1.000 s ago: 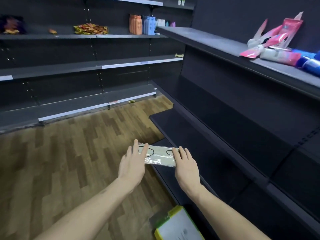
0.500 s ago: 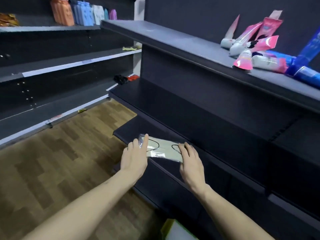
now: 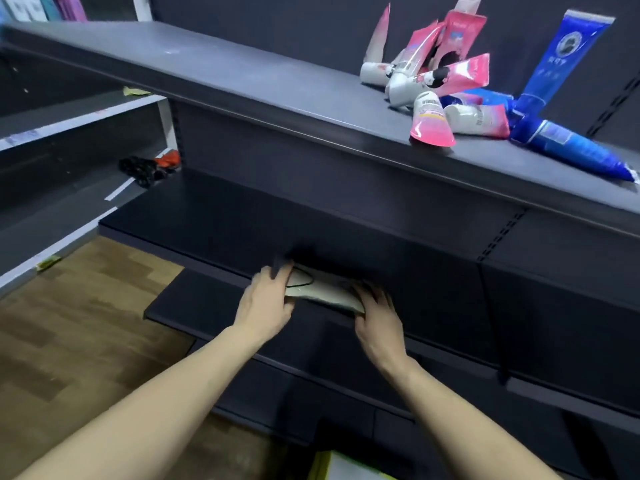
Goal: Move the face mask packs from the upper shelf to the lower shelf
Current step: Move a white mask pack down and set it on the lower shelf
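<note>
Left hand [image 3: 266, 299], right hand [image 3: 377, 317] gripping.

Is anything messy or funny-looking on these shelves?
Yes. The pink and white tubes and the blue tubes on the grey top shelf lie in a jumbled heap, some propped up against the back wall, pointing every way rather than in rows.

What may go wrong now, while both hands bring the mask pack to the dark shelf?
The face mask pack is held only at its ends by the left hand and right hand, and it bends, so it may slip. It sits near the front edge of the lower shelf; released there, it may slide off to the floor.
</note>
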Demonstrator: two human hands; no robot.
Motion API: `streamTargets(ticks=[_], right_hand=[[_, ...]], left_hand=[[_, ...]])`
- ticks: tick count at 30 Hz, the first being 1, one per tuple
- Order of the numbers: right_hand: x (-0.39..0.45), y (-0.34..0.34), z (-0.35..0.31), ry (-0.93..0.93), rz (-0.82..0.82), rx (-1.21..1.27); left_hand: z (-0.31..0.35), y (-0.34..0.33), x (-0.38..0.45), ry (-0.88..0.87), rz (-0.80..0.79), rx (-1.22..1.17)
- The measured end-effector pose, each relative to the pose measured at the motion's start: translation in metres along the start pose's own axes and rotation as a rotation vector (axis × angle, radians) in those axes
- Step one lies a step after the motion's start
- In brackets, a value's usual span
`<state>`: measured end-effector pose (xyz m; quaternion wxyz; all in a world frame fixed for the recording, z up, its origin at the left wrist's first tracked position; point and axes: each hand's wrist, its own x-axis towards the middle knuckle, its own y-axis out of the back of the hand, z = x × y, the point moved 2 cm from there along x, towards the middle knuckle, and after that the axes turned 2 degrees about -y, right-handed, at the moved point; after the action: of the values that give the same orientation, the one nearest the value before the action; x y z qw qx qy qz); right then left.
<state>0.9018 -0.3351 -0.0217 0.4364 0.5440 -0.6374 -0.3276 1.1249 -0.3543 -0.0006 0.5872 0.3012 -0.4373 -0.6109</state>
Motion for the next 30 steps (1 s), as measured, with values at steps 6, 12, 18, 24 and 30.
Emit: streamTargets(ticks=[6,12,18,24,30], right_hand=[[0.033,-0.017,0.006,-0.012,0.004,-0.033],[0.061,-0.037,0.000,-0.123,-0.084,-0.022],[0.082,-0.061,-0.003,-0.205,-0.168,-0.113],[0.128,-0.063,0.008,-0.170,-0.196,-0.122],[0.171,-0.056,0.028,-0.147,-0.223,-0.044]], left_hand=[[-0.007,-0.004,0.038,-0.019,-0.099,0.041],[-0.028,-0.015,0.072,-0.038,-0.177,0.133],[-0.054,-0.037,0.101,-0.126,-0.216,0.212],[-0.066,-0.051,0.151,-0.170,-0.249,0.181],[-0.070,-0.065,0.200,-0.212,-0.177,0.225]])
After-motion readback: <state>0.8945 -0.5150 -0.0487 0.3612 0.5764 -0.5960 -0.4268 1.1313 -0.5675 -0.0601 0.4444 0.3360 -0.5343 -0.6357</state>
